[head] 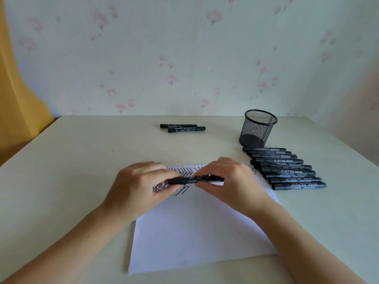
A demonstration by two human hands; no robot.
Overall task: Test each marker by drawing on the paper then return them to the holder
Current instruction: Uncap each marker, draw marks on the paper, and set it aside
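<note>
Head view: black marker [195, 179] held level above the upper part of the paper [196, 228], long axis running left to right. Left hand [141, 187] grips the marker's left end with curled fingers and thumb; right hand [227, 181] grips the right portion the same way. Both hands closed on the same marker, knuckles up. Cannot tell whether the cap is on or parting from the barrel; the fingers cover the joint.

Paper: white sheet lying flat on the desk [71, 181], slightly skewed. Black zigzag test lines [185, 173] cross its top area, partly hidden behind the hands. Lower part of the sheet unmarked.

Right of the paper: row of markers [287, 169], nine counted, lying side by side on the desk, touching or nearly so, stepped diagonally toward the near right. White print on the barrels, too small to read apart from "700" on one.

Mesh holder [258, 128]: black wire cup, upright, just behind the row, no markers seen inside.

Far centre of the desk: pair of markers [182, 128] lying side by side, well apart from the rest.

Small black ink dots [168, 154] on the desk surface just beyond the paper's top edge.

Behind: floral wallpaper [184, 58]; yellow curtain [18, 95] at left.
</note>
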